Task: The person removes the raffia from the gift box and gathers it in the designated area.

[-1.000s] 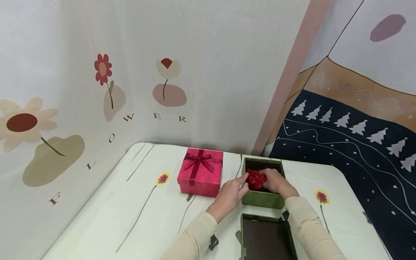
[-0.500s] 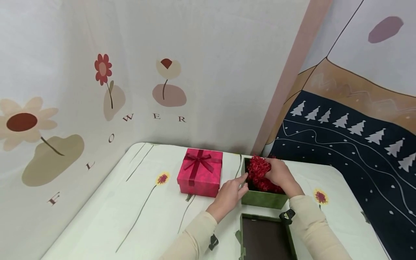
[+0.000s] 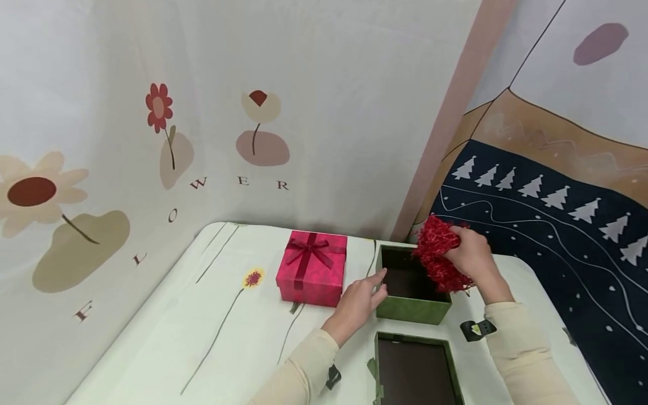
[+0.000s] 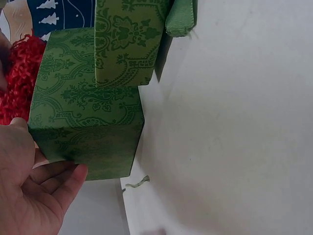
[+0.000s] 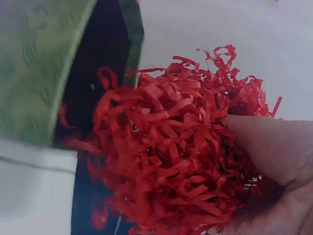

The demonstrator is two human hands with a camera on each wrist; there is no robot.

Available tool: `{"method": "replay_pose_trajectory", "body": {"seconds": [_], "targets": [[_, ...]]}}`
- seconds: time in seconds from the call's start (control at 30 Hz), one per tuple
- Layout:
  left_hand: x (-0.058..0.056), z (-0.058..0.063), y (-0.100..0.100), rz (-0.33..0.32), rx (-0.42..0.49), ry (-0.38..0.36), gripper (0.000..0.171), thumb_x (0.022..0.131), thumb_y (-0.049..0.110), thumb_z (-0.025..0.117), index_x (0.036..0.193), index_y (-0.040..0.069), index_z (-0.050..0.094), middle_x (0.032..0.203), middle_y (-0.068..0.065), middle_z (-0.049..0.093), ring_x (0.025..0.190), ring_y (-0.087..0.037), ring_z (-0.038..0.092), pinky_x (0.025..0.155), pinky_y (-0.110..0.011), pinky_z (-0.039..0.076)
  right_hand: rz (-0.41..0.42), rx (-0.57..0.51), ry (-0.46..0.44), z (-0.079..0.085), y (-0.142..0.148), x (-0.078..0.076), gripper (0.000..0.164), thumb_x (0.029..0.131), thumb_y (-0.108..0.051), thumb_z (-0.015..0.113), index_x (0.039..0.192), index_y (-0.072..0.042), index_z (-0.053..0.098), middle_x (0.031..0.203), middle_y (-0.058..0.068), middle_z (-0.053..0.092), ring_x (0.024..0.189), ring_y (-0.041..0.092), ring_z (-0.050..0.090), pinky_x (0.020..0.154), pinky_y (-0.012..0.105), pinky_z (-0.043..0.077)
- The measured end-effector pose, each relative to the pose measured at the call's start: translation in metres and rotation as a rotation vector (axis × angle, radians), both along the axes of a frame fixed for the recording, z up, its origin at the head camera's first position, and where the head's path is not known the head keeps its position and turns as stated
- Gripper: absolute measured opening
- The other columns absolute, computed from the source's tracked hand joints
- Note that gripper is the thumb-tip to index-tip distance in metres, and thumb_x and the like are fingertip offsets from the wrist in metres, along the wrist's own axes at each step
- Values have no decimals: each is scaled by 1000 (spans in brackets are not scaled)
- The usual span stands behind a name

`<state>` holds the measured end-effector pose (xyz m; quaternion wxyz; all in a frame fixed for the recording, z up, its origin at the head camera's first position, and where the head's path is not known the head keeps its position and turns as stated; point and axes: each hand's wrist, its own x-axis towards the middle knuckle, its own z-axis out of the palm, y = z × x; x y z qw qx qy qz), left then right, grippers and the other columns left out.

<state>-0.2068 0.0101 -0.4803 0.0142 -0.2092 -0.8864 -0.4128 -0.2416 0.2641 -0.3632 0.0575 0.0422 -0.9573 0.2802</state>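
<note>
The right hand (image 3: 473, 256) has its thumb curled over a wad of red shredded paper (image 3: 438, 253); most of its other fingers are buried beneath the strands, so I can't see how far round they reach. The wad is held up at the right-hand rim of the green box (image 3: 412, 311), and it covers part of that rim, so whether any strands touch there I can't tell. Up close it's a springy, crinkled tangle of narrow ribbons, loose curls sticking out, the lower-left ones blurred. The box interior looks dark and hard to read. At the box's left side the left hand (image 3: 356, 304) lies with index finger extended against the wall and thumb apart, grasping nothing that I can make out. Nearer the person is a shallow green tray (image 3: 417, 371), cut off below. Off to the left a pink gift box (image 3: 311, 275) wears a dark red bow.
</note>
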Motion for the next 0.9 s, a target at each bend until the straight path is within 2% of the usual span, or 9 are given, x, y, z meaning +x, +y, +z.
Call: {"method": "replay_pose_trajectory", "body": {"seconds": [0.03, 0.1, 0.2, 0.33, 0.4, 0.57, 0.73, 0.9], "targets": [[0, 0, 0, 0, 4, 2, 49, 106, 24, 59, 153, 12, 52, 124, -10, 73, 65, -8, 53, 56, -19, 44, -14, 2, 10, 1, 5, 1, 49, 92, -6, 69, 135, 12, 56, 116, 36, 65, 97, 47, 62, 84, 62, 54], [0, 1, 0, -8, 13, 6, 49, 106, 23, 59, 152, 10, 53, 129, -10, 71, 62, -8, 50, 57, -20, 44, -44, 12, 27, 2, 16, 2, 49, 91, -6, 69, 134, 13, 56, 114, 37, 64, 95, 48, 62, 82, 62, 53], [0, 2, 1, -10, 12, 11, 49, 105, 21, 60, 152, 9, 53, 148, -9, 58, 63, -6, 49, 59, -19, 45, -77, 13, 27, 0, 30, 4, 44, 92, -5, 68, 131, 13, 57, 111, 37, 64, 90, 46, 61, 77, 59, 54], [0, 3, 1, 0, -3, 1, 49, 105, 22, 60, 153, 11, 52, 148, -8, 58, 63, -6, 48, 54, -20, 43, -114, 34, 4, -8, 47, 6, 43, 91, -5, 67, 128, 15, 57, 108, 37, 63, 85, 43, 61, 72, 54, 55], [0, 3, 1, 1, -8, 3, 49, 106, 23, 60, 153, 11, 52, 148, -7, 58, 67, -4, 52, 55, -19, 44, -138, 41, -21, -13, 54, 7, 44, 91, -5, 67, 128, 16, 56, 108, 37, 62, 84, 43, 60, 71, 52, 55], [-1, 4, 2, -11, -7, 1, 50, 106, 22, 60, 153, 10, 51, 152, -6, 54, 75, -6, 59, 55, -19, 45, -177, 46, -103, -25, 70, 11, 46, 93, -3, 65, 131, 18, 52, 112, 40, 59, 86, 44, 58, 76, 54, 55], [-1, 4, 2, -12, -12, -3, 51, 105, 20, 60, 154, 9, 50, 145, -10, 62, 62, -7, 48, 50, -21, 42, -201, 63, -161, -38, 84, 14, 46, 93, -4, 66, 131, 19, 51, 116, 42, 57, 90, 47, 57, 81, 60, 53], [0, 3, 2, -9, -17, -1, 50, 105, 19, 60, 153, 10, 51, 146, -11, 60, 57, -7, 39, 52, -20, 40, -215, 39, -272, -53, 94, 20, 51, 94, -5, 65, 136, 20, 47, 122, 44, 54, 94, 49, 59, 83, 60, 56]]}}
